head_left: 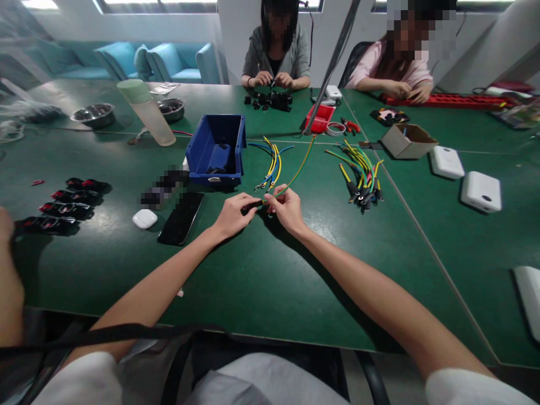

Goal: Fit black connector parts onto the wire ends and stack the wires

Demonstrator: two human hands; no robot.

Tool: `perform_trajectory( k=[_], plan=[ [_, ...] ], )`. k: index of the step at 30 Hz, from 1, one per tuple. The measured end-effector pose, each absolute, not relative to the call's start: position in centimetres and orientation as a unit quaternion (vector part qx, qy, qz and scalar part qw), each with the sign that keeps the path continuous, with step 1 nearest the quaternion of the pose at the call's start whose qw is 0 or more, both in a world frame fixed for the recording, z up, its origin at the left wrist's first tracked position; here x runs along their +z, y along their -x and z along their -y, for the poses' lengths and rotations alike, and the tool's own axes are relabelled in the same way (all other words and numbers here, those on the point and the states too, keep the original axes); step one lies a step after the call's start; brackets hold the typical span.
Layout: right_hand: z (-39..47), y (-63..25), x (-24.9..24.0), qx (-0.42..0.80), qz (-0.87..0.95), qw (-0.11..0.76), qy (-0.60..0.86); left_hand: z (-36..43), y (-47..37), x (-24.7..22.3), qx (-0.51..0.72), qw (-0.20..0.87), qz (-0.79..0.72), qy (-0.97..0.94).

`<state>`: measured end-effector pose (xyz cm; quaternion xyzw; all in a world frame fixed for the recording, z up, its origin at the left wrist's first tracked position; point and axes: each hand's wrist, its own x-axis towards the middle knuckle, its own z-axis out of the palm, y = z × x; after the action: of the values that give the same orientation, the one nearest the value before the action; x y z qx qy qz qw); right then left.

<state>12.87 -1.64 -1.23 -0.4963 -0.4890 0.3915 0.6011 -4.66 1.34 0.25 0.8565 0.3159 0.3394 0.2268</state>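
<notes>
Over the middle of the green table, my left hand pinches a small black piece, seemingly a rubber sleeve, partly hidden by the fingers. Right beside it, my right hand is closed on a green-yellow wire. The wire's near end meets the black piece between the fingertips, and its far end curves up to the right. Just beyond my hands lie several loose blue and yellow wires with metal terminals. To the right is a bundle of wires with black sleeves on their near ends.
A blue bin holding black pieces stands behind my left hand. Left of it are a phone, a white case and a leaning bottle. A slanted metal pole rises behind the wires. Two people sit across the green table.
</notes>
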Motion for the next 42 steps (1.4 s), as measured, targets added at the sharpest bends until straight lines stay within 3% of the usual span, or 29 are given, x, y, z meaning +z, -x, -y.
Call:
perform_trajectory(
  k=[8, 21, 42],
  plan=[
    [1.52, -12.92, -1.29, 0.385, 0.484, 0.600, 0.507, -1.39, 4.93, 0.43, 0.320, 0.323, -0.313, -0.834],
    [1.37, -13.03, -1.50, 0.382, 0.466, 0.598, 0.528, -1.46, 5.06, 0.37, 0.307, 0.343, -0.303, -0.834],
    [1.48, -13.10, -1.52, 0.389, 0.480, 0.593, 0.516, -2.04, 5.29, -0.26, 0.298, 0.474, -0.312, -0.768]
  ],
)
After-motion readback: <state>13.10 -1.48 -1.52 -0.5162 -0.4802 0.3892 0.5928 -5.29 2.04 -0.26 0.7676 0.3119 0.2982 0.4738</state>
